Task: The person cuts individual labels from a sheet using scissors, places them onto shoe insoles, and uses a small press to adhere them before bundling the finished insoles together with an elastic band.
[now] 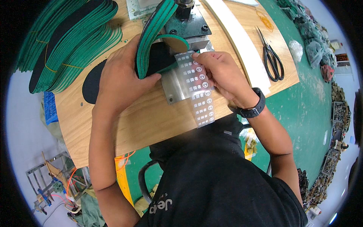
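My left hand (123, 77) is wrapped around a bent stack of green, dark-edged insoles (145, 43), its thumb pointing right along the stack's lower end. My right hand (225, 72) pinches the top of a clear film strip (199, 90) with white printed marks. That strip hangs down over a bare metal plate (174, 87) and past the table's front edge. Under the black block of a press (189, 27), the curled end of an insole (176, 42) shows a brownish face, close to my right fingertips. A black insole (92, 84) lies flat, partly hidden behind my left hand.
Large banded piles of green and black insoles (75, 49) fill the table's far left. Right of the press stand a long white strip (238, 41), black-handled scissors (273, 62) and yellow rubber bands (264, 19). The wooden table (132, 132) ends just before my body.
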The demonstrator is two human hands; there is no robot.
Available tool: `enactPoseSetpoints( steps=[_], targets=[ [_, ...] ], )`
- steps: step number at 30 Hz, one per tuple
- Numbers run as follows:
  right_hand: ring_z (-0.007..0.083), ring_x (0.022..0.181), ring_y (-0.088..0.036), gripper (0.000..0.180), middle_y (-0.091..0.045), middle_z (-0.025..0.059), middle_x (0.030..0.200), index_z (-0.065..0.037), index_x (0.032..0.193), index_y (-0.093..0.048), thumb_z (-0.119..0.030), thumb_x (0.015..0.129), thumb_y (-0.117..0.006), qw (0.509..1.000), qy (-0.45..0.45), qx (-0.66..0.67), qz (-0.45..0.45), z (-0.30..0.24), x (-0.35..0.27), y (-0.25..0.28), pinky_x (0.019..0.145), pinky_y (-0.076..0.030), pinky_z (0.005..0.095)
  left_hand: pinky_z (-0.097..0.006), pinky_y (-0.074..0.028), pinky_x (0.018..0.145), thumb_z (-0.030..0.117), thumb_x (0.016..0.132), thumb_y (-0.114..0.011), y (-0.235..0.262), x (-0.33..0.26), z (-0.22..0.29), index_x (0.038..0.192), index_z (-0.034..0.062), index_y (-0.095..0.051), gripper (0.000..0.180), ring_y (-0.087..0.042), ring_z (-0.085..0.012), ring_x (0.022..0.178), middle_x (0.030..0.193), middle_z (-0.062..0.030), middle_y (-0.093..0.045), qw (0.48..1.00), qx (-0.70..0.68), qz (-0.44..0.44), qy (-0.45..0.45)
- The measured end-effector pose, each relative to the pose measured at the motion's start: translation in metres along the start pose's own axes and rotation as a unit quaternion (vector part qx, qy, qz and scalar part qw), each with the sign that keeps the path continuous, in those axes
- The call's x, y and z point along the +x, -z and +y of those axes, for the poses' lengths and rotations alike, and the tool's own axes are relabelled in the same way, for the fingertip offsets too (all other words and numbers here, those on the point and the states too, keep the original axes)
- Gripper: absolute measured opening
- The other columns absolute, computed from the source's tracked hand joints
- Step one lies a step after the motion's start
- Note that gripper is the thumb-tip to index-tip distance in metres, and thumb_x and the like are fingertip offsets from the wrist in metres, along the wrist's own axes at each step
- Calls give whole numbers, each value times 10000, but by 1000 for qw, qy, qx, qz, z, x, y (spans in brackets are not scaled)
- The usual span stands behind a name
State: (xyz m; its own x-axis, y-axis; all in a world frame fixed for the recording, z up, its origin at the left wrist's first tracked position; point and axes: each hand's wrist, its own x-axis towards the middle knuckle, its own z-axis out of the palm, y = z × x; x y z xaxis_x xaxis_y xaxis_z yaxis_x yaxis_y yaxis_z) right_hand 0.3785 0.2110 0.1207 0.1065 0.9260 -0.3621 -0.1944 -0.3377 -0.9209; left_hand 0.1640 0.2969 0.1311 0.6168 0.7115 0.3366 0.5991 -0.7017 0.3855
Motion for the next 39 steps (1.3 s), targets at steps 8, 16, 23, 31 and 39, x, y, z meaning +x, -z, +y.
enactPoseSetpoints(
  steps=[8,16,23,31,39],
  targets=[
    [107,542,-577,194,-605,63,658,38,796,-610,-121,885,-545,990,64,99,74,12,-9,11,505,-450,208,-390,-482,700,177,689,-697,6,-1,6,959,21,-618,322,-606,-342,744,816,-185,-634,995,-49,-22,90],
    [121,484,-589,215,-612,87,609,22,761,-604,-145,890,-563,1000,16,-11,6,4,-2,3,422,-411,193,-277,-456,672,117,757,-597,16,-7,-21,901,-15,-623,196,-535,-92,713,796,-16,-624,935,-299,123,147],
    [160,444,-601,258,-623,118,606,37,758,-588,-177,901,-568,1000,-4,-24,-2,7,6,2,366,-429,219,-273,-458,697,114,758,-604,10,-7,-25,907,-13,-631,197,-553,-97,744,825,-24,-630,917,-346,150,125],
    [99,473,-585,224,-605,46,606,17,750,-611,-162,885,-608,999,2,-44,32,4,11,0,404,-478,191,-256,-444,671,101,735,-602,10,-7,-19,855,-16,-637,171,-529,-90,700,762,-10,-615,920,-330,143,157],
    [128,425,-560,267,-610,88,602,32,748,-596,-197,884,-582,997,11,-70,18,5,10,2,378,-435,219,-325,-472,732,174,704,-667,12,-3,2,1118,18,-579,452,-591,-220,761,861,-117,-639,976,-159,0,150]
  ],
)
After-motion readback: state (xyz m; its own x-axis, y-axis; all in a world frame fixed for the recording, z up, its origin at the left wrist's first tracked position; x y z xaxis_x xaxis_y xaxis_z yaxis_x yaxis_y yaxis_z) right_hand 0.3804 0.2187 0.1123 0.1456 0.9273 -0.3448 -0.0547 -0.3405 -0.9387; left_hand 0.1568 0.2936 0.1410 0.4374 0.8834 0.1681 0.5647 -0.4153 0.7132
